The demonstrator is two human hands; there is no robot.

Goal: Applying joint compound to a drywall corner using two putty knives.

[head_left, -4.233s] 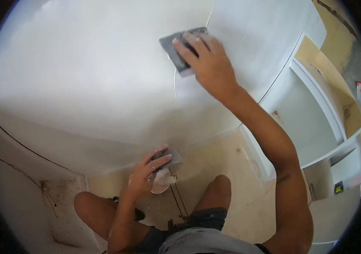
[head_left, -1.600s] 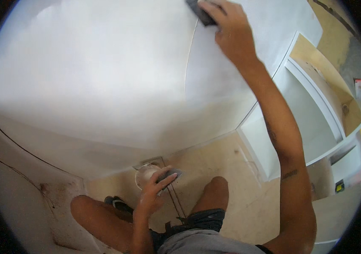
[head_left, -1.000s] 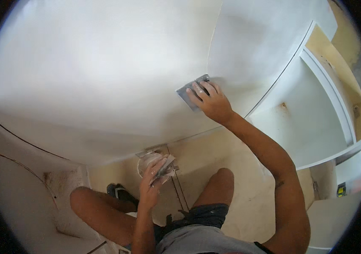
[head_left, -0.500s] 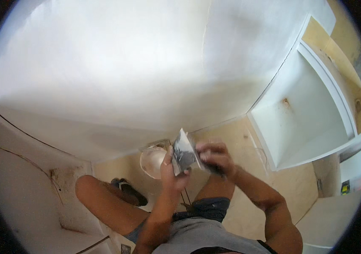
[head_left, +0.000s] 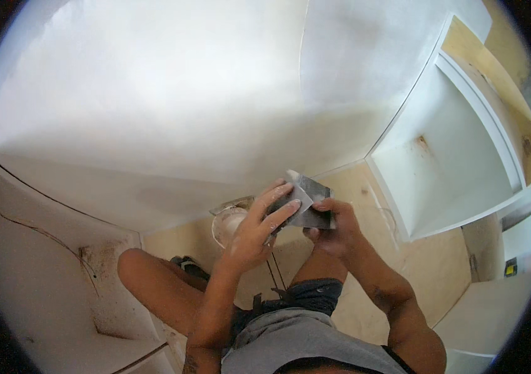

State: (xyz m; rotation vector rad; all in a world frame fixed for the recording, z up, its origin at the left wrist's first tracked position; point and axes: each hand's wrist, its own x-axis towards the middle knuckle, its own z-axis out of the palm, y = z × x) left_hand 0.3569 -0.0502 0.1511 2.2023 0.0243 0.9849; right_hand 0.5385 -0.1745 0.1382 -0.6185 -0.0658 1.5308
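Note:
Over my lap, both my hands hold a dark grey, flat sheet-like piece point(head_left: 321, 215) with white smears. A lighter grey flap point(head_left: 303, 192) lies across its top; whether this is the same piece or a second one I cannot tell. My left hand point(head_left: 256, 227) grips the left side, fingers laid over the flap and thumb hidden. My right hand point(head_left: 342, 230) pinches the right edge, thumb on top and fingers underneath. Just left of my left hand, a round whitish container point(head_left: 220, 232) stands on the floor. A flat piece point(head_left: 231, 204) shows at its far rim.
A large pale panel point(head_left: 172, 93) rises in front of me. Open white box-like compartments stand at the right point(head_left: 449, 156) and left point(head_left: 41, 262), the left one with loose wires point(head_left: 32, 227). Beneath me is a beige floor point(head_left: 371, 299). My bent left leg point(head_left: 159, 280) is beside the container.
The flat piece has turned and moved right and slightly up. My left hand has come over its top with fingers spread across it; my right hand now pinches its right edge.

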